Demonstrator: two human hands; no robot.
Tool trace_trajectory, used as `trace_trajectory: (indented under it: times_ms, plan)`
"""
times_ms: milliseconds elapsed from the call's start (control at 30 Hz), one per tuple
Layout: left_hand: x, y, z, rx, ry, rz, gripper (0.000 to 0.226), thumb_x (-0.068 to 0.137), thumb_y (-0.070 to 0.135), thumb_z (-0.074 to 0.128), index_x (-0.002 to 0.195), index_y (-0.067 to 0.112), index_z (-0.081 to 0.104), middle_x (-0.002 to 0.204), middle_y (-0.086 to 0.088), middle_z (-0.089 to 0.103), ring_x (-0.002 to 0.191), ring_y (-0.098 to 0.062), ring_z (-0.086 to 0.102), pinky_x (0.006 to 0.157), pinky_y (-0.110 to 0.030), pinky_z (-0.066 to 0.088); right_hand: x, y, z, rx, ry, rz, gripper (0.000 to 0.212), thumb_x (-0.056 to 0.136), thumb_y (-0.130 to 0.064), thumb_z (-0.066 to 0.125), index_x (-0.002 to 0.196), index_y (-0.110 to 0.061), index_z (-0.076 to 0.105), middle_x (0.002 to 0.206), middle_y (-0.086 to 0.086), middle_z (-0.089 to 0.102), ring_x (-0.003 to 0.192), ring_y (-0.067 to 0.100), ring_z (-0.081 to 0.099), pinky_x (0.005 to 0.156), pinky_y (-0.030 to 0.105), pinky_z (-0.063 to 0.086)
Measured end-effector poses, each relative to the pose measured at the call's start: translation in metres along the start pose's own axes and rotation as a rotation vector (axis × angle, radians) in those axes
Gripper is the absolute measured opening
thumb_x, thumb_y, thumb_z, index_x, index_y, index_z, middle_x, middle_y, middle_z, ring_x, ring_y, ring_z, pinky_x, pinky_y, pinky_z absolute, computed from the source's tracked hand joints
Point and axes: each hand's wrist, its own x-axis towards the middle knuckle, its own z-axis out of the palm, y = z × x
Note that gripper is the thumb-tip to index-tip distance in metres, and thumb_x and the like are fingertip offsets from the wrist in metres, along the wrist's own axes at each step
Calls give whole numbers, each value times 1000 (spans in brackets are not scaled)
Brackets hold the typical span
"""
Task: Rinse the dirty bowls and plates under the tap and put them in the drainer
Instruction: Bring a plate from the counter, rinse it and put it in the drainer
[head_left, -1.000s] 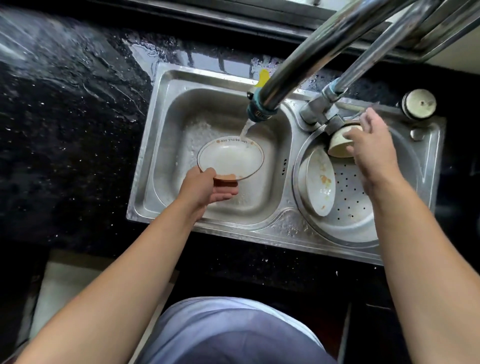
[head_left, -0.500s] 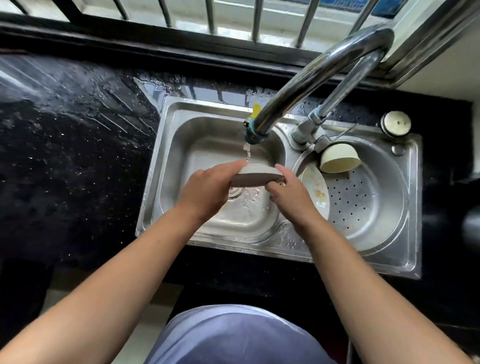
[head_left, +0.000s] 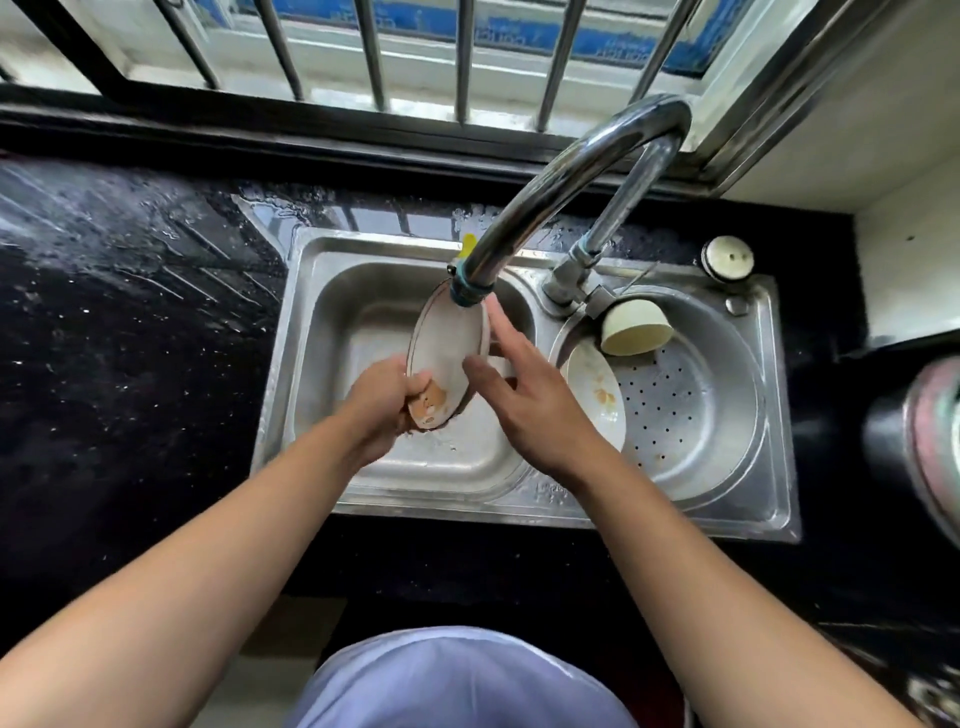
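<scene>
Grip of the left hand (head_left: 384, 405) is closed on the near, lower rim of the dish (head_left: 447, 338), fingers curled round it beside a brown stain (head_left: 435, 401). The right hand (head_left: 524, 400) holds nothing. Its fingers (head_left: 501, 322) are straight and spread along the right edge of the dish, with the thumb touching the face.

The dish stands on edge over the left basin (head_left: 332, 322), its inner face showing. Its long axis runs from the left hand away to the tap mouth (head_left: 470, 291), which is just above the far rim. Whether water runs I cannot tell.

I judge that the rinsing is in hand and that the stain, at the end far from the tap, is not yet washed. The right hand is nearer for rubbing it, and the drainer lies on that same side.

The drainer (head_left: 691, 415) is the right, perforated basin. In it a plate (head_left: 592, 384) with orange marks leans at the left wall, and a cream bowl (head_left: 634, 330) lies tilted at the far side. Around the sink, the black table (head_left: 130, 312) is wet.
</scene>
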Motion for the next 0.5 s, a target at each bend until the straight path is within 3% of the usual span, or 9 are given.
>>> trace_trajectory:
  times_ms: [133,233,333,433,500]
  plan:
    - [-19,-9,21,-310,-86,-229,27,97,-3,37,92,10,60,72,-4,60,37,-3,43,32,-14,31,14,-1,11,-62,22,102,67,103,-59,38,161,-30,21,169,-5,20,155,11,19,125,46,22]
    - [-31,-13,27,-471,-55,-339,31,95,-4,30,83,7,56,55,0,58,33,-1,42,28,-11,27,20,6,13,-17,93,157,66,102,-56,39,161,-30,23,166,-3,28,151,12,30,122,46,28]
    - [-42,-14,23,-596,-63,-437,33,98,-2,27,81,4,55,45,2,54,28,-1,42,26,-12,28,16,18,12,-55,43,115,69,102,-41,50,161,-35,17,169,-4,19,155,9,19,124,44,25]
    - [-51,-14,13,-525,-44,-472,29,100,0,32,85,4,56,45,2,55,28,-2,41,24,-13,28,4,28,11,-250,-64,52,84,94,-22,56,160,-42,8,172,-5,2,157,15,7,124,39,18]
    - [-51,-14,4,-283,73,-366,21,99,0,39,88,2,57,48,-1,62,29,-4,43,27,-14,29,-3,34,8,-235,-50,65,83,88,-16,53,158,-42,16,170,-5,9,155,15,15,121,34,20]
